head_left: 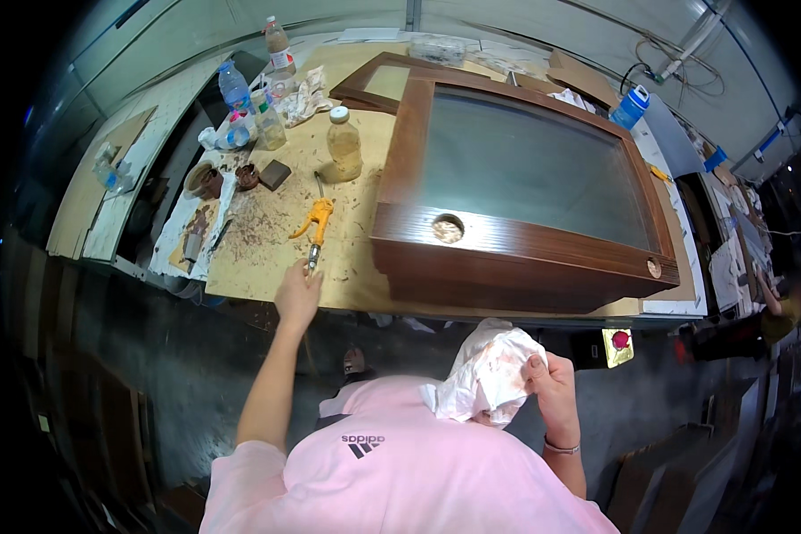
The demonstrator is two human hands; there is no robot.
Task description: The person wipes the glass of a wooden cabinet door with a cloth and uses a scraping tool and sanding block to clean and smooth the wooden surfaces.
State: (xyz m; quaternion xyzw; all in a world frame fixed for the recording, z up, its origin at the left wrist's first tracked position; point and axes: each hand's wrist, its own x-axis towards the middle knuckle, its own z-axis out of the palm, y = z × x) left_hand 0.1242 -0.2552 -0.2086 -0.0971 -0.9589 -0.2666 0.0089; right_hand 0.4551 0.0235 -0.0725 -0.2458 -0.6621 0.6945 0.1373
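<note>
Left hand point(298, 294) reaches the near end of the orange applicator gun point(316, 227) on the counter point(267, 258), fingers not yet closed. Right hand point(547, 378) grips a stained white rag point(485, 374) near the chest. Risk (judging by reach): a loose grab could knock the gun against the brown wooden frame point(507, 258).

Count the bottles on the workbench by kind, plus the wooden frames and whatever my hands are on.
Clear plastic bottles at the far left: 3, for example
Jar-like bottle of yellowish liquid: 1
Glazed wooden frames: 2, large, small
Orange-handled tool at the left hand: 1
White stained rag in the right hand: 1
Total: 8
</note>
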